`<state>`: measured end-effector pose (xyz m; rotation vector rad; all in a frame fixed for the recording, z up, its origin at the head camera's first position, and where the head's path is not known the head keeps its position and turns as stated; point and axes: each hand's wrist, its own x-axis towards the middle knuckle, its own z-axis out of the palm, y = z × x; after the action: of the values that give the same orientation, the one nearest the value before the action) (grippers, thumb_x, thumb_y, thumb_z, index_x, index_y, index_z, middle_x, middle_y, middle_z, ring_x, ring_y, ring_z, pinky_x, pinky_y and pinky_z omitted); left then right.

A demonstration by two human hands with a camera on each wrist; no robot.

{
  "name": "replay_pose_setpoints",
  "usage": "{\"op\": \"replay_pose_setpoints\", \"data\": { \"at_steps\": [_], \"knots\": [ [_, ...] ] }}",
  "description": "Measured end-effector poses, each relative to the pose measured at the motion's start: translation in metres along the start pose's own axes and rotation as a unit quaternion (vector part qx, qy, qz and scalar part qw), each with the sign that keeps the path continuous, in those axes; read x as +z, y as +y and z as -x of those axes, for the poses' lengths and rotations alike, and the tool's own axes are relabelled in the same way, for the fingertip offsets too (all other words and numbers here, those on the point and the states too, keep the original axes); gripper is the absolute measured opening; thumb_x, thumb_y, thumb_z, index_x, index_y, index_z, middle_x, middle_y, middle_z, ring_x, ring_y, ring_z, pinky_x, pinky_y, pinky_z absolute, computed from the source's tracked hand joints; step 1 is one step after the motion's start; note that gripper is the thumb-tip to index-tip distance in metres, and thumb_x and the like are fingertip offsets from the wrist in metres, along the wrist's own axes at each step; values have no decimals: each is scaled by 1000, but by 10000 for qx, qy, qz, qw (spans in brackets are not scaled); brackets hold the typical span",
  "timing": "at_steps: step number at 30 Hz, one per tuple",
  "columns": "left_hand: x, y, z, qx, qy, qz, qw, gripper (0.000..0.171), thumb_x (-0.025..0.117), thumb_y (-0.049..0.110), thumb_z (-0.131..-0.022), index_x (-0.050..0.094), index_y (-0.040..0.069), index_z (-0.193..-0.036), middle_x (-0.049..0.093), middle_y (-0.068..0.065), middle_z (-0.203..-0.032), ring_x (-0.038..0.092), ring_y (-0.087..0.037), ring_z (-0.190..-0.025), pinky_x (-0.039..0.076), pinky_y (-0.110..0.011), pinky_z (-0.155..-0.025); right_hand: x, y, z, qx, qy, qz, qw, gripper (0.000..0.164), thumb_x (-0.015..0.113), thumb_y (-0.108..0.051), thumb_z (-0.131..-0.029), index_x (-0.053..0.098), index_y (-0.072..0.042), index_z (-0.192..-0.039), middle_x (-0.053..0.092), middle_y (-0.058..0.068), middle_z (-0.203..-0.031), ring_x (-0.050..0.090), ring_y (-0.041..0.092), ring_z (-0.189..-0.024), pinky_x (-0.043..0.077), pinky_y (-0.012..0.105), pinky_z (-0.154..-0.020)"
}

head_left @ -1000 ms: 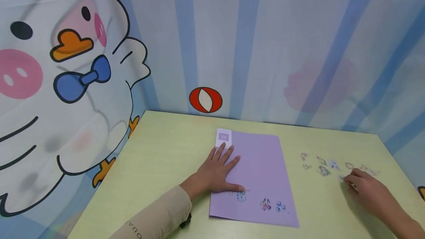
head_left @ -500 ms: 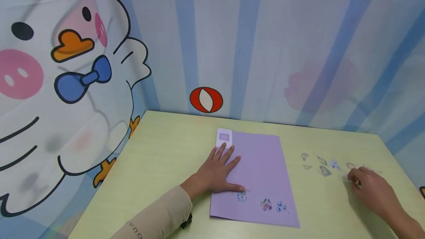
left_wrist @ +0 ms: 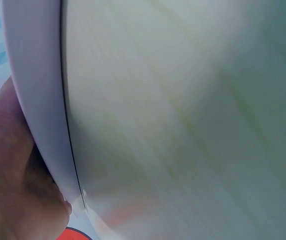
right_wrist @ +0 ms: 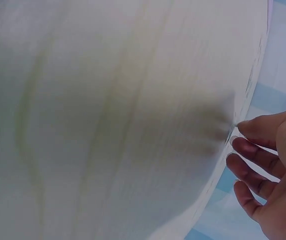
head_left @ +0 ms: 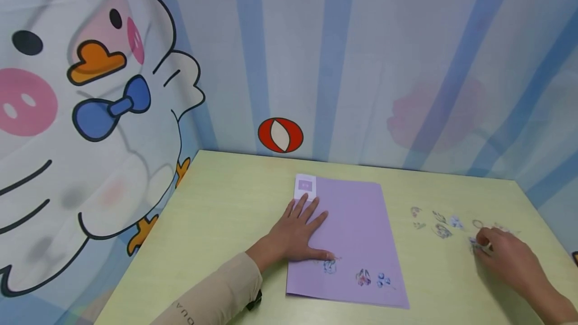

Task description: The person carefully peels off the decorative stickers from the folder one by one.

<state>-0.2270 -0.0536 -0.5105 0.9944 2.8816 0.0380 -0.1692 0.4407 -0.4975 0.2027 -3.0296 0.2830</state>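
Observation:
My left hand [head_left: 293, 234] lies flat with spread fingers on a sheet of purple paper [head_left: 352, 224], thumb beside a blue-green flower sticker [head_left: 330, 266]. A pink flower sticker [head_left: 363, 277] and a blue one [head_left: 383, 280] are on the paper's lower part. Over the right side of the table, my right hand [head_left: 512, 257] pinches a small clear patterned sticker [head_left: 473, 244] at its fingertips. The right wrist view shows this hand [right_wrist: 270, 165] with thumb and forefinger close together at the tabletop. In the left wrist view, part of my left hand [left_wrist: 13, 175] rests at the paper's edge.
Several loose clear stickers [head_left: 442, 231] lie on the pale yellow table [head_left: 226, 204] between paper and right hand, with a ring-shaped one [head_left: 477, 223] beyond the fingers. A white card [head_left: 305, 185] sits at the paper's top left corner. A printed cloth [head_left: 293, 64] stands behind.
My right hand has shifted slightly to the right, and the sticker at its fingertips now shows darker and plainer. My left hand stays in place on the paper.

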Motion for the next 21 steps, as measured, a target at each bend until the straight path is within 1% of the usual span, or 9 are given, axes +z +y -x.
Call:
{"op": "replay_pose_setpoints", "data": {
  "at_steps": [3,5,8,10,15,17,19,21],
  "knots": [
    [0,0,0,5,13,22,10000,110,40,95,-86,22,28,-171,4,-7,-179,-6,-36,-164,2,-57,-129,0,-3,0,-18,140,150,9998,12,80,-1,-84,71,3,-90,67,13,-83,65,35,-75,52,55,-63],
    [1,0,0,5,32,38,10000,110,40,95,-86,22,28,-171,4,-7,-179,-5,-36,-164,2,-57,-129,-1,-8,1,-104,367,307,9988,8,79,1,-84,74,3,-90,67,14,-84,66,36,-75,52,54,-59],
    [1,0,0,2,40,62,10000,110,40,95,-86,23,28,-171,4,-7,-179,-5,-36,-164,3,-57,-129,-2,-13,1,-171,565,425,9974,7,77,5,-83,76,3,-89,67,17,-85,65,38,-74,50,51,-54],
    [1,0,1,11,48,64,10000,110,40,95,-86,23,28,-171,5,-7,-179,-5,-36,-164,3,-58,-129,-2,-16,2,-175,674,439,9966,9,76,7,-83,76,3,-90,66,20,-88,65,40,-75,49,52,-54],
    [0,0,2,24,63,57,10000,110,40,95,-86,24,27,-171,5,-7,-179,-4,-36,-164,4,-58,-129,1,-18,4,-395,1173,228,9920,18,79,8,-80,74,4,-97,64,27,-97,62,42,-76,46,54,-52],
    [-1,0,2,21,71,32,10000,109,40,94,-86,24,27,-171,6,-8,-179,-4,-36,-164,5,-58,-129,3,-20,3,-535,1419,102,9884,20,81,7,-80,75,4,-99,65,27,-98,61,39,-74,45,50,-50],
    [-1,0,2,35,86,-18,10000,109,40,94,-86,24,27,-171,6,-8,-179,-3,-37,-164,5,-58,-129,4,-25,2,-572,1487,-31,9872,20,81,5,-81,75,4,-100,65,26,-99,61,38,-74,45,49,-52],
    [-2,0,3,50,81,-59,9999,108,39,94,-87,24,27,-171,6,-8,-179,-3,-37,-164,6,-58,-129,4,-32,0,-587,1450,-195,9875,19,81,1,-85,75,4,-103,66,25,-100,63,37,-75,47,49,-54]
  ]
}}
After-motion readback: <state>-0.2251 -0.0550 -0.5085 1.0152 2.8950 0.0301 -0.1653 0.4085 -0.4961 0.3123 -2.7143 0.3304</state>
